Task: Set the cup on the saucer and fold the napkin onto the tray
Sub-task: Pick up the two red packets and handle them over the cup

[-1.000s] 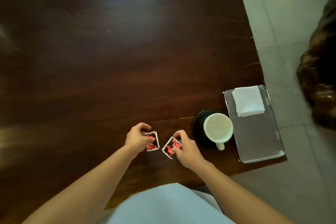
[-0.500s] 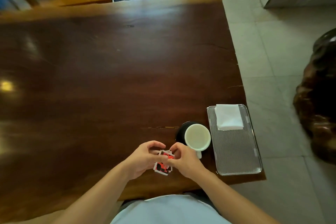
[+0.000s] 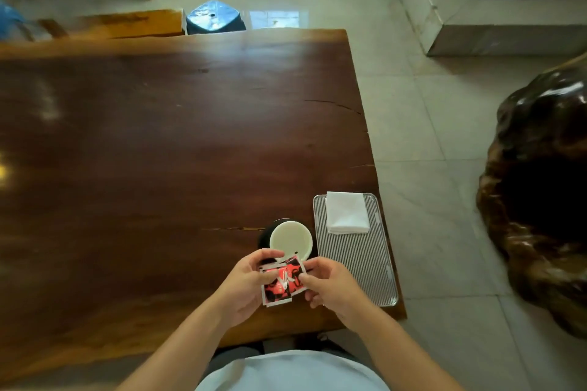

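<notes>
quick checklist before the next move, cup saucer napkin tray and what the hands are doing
1. Cup on the dark saucer: ok, it sits upright on it.
2. Napkin folded: ok.
3. Napkin on the tray: ok, at its far end.
4. Tray fully on the table: ok, close to the right edge.
5. Hands free: not ok, left hand and right hand both pinch red packets.
6. Cup contents: cannot tell.

Head view, steeply down over table (image 3: 158, 168)
</notes>
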`<state>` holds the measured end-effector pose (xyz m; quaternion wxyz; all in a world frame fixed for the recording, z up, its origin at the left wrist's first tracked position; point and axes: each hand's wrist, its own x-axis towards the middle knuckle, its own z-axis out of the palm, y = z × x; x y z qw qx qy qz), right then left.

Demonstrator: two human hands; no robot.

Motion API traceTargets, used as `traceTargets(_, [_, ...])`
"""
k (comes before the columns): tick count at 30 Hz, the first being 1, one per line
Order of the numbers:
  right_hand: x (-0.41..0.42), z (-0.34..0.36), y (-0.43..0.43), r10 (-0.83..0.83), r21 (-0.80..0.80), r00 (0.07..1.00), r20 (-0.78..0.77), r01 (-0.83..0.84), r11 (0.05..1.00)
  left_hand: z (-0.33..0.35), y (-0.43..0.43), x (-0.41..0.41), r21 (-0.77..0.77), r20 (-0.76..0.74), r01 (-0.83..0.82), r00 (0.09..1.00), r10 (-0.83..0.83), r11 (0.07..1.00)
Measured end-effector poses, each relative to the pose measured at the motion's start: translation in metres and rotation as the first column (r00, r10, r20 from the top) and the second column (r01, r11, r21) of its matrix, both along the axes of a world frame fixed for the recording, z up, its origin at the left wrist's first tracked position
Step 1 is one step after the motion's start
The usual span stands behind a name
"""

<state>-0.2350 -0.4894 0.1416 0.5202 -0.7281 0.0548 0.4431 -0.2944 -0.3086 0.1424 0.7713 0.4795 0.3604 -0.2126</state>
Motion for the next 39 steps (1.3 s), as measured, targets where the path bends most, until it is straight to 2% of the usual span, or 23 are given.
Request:
traceTargets(4, [0.009,0.006,-0.022,-0.078,0.053,0.997,-0.017,0.078,0.996,0.007,-0.022,0.008,0.198,-0.004,0.100,0.995,-0.102,0.975])
traceTargets(7, [0.020,0.013,-0.030,-0.102,0.099,0.994,-0.033,0.105,0.989,0.014,-0.033,0.017,0.314,-0.010,0.110,0.994,-0.113,0.943])
traceTargets(14, [0.032,0.019,-0.020,-0.038,0.262,0.994,-0.106,0.065,0.963,0.020,-0.045,0.031,0.366,0.037,-0.080,0.997,0.072,0.927])
traceTargets(17, [0.033,0.018,-0.012,-0.027,0.261,0.994,-0.104,0.054,0.964,0.021,-0.052,0.034,0.420,0.071,-0.171,0.985,0.156,0.891])
traceTargets(21, [0.043,0.018,-0.010,-0.083,0.196,0.996,-0.030,0.087,0.977,0.016,-0.053,0.033,0.347,0.066,-0.204,0.979,0.193,0.915])
traceTargets(23, [0.052,0.019,-0.012,-0.133,0.153,0.991,-0.005,0.132,0.979,0.014,-0.047,0.032,0.320,0.064,-0.091,0.995,0.074,0.943])
traceTargets(26, [0.061,0.018,-0.014,-0.144,0.143,0.990,0.006,0.142,0.980,0.018,-0.047,0.031,0.306,0.023,0.190,0.978,-0.206,0.933])
traceTargets(28, [0.061,0.018,-0.010,-0.111,0.150,0.994,0.017,0.107,0.983,0.018,-0.050,0.032,0.311,-0.007,0.253,0.965,-0.264,0.916])
traceTargets(30, [0.061,0.018,-0.006,-0.074,0.145,0.997,0.039,0.067,0.987,0.017,-0.051,0.032,0.273,0.009,0.201,0.977,-0.211,0.941])
traceTargets(34, [0.062,0.014,-0.003,-0.070,0.159,0.997,0.031,0.064,0.985,0.014,-0.051,0.025,0.032,0.025,0.041,0.999,-0.042,0.999])
traceTargets(39, [0.055,0.006,-0.014,0.068,0.153,0.995,-0.075,-0.056,0.987,0.007,-0.054,0.022,0.005,0.043,-0.014,0.999,0.014,1.000])
